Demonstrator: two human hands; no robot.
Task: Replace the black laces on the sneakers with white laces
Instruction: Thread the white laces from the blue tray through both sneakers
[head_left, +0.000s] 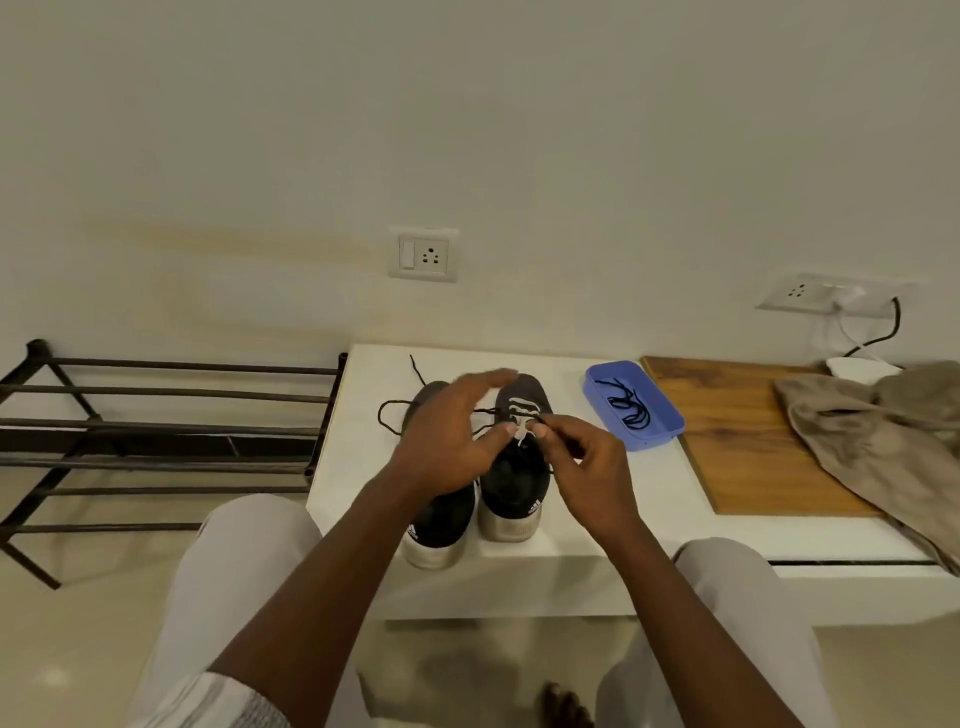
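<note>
Head view: two sneakers (514, 488), one white lace (521, 436) in pinch grip of left hand (447, 441) and right hand (587, 467).

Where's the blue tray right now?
In the head view, the blue tray sits on the white table, right of the two sneakers and beside the wooden board's left edge; a black lace lies inside it.
</note>
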